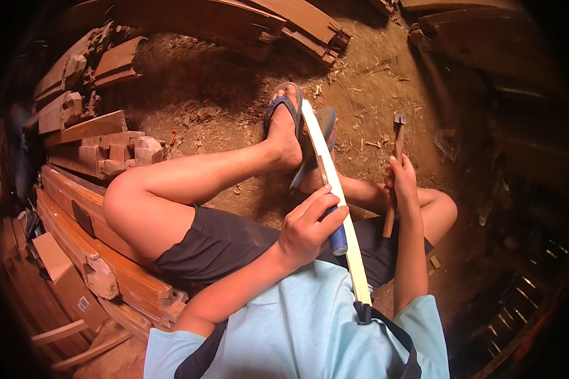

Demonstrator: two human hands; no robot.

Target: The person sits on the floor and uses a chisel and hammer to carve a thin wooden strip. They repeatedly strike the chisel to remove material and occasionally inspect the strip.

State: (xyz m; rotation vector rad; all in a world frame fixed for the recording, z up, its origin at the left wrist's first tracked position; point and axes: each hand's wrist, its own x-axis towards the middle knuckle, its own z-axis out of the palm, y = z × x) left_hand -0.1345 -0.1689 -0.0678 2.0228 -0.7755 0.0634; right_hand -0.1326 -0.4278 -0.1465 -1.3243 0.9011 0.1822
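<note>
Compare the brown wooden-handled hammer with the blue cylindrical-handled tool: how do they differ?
The brown wooden-handled hammer is in the right hand, the blue cylindrical-handled tool in the left hand. The hammer is apart from the pale straight wooden strip; the blue tool overlaps it in view. The hammer's head shows clearly; the blue tool's working end is hard to make out. Both are held by their handles.

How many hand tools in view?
2: a blue-handled tool in the left hand, against the pale wooden strip, and a hammer upright in the right hand. Others could be hidden in the dark edges.
</note>
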